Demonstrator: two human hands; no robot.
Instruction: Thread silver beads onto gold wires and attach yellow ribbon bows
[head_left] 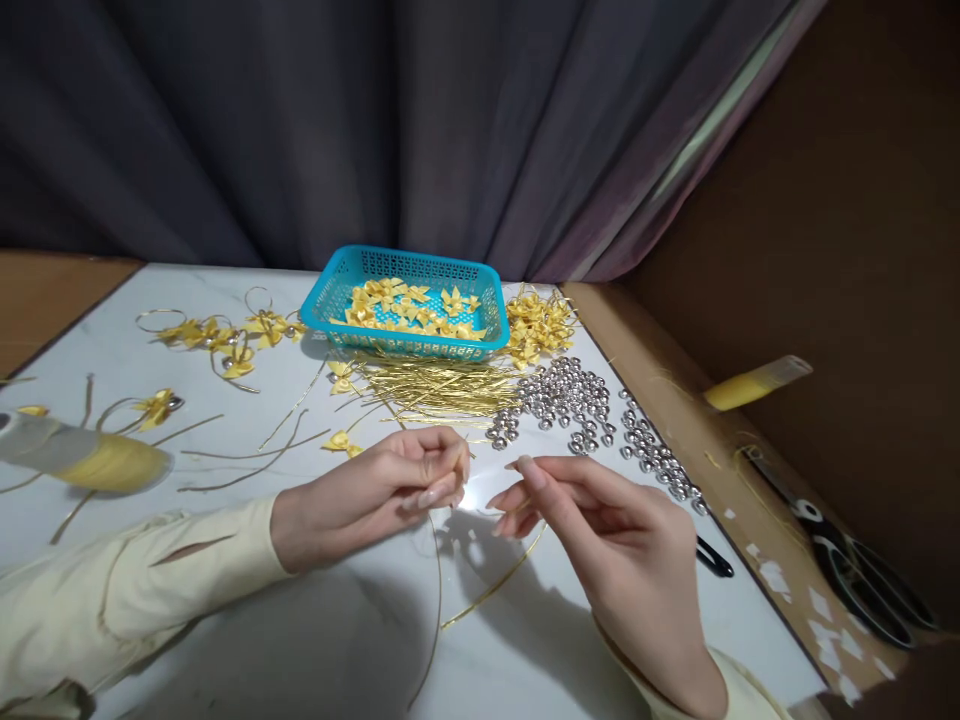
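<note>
A single head-worn view looks forward and down from above the near edge of the frame. The white tabletop (315, 640) fills the lower half at close range, and dark curtains (315, 130) face it across the top

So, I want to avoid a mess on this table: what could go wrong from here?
The silver pieces lie loose just beyond the right hand, so a careless sweep might scatter them. Two gold strands trail below the hands and could snag or tangle. The tiny work between the fingertips may slip; whatever the left hand pinches is mostly hidden, so its grip is hard to judge.
</note>
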